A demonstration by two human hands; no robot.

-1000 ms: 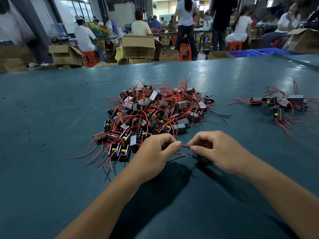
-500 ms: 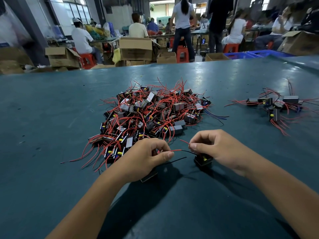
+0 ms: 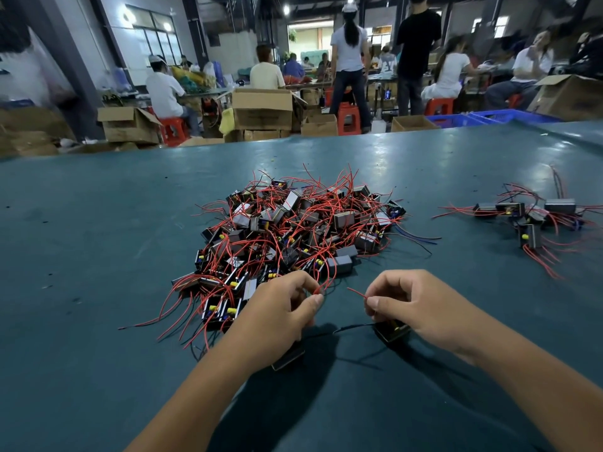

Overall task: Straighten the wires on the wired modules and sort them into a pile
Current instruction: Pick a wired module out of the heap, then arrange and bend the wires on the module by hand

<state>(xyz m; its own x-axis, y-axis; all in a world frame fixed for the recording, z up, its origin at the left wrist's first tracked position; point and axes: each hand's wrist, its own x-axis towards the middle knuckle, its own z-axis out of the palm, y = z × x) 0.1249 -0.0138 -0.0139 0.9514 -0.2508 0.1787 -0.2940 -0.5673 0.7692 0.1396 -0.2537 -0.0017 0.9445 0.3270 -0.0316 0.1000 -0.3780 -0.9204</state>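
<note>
A big tangled heap of small black modules with red wires [image 3: 290, 230] lies mid-table. A smaller pile of modules [image 3: 532, 220] sits at the right. My left hand [image 3: 280, 308] pinches a red wire between thumb and forefinger, and a black module [image 3: 288, 358] shows under its wrist. My right hand [image 3: 411, 301] pinches another red wire end by the thumb tip. Below its fingers a black module with a yellow part [image 3: 391, 331] rests on the table, a black wire running left from it.
The teal table [image 3: 98, 256] stretches far on all sides. Beyond its far edge stand cardboard boxes [image 3: 262, 109], red stools, blue crates [image 3: 463, 120] and several people at other benches.
My hands have drawn apart. The red wire that ran between them is no longer stretched across; each hand now holds its own wire end. The view shifted slightly.
</note>
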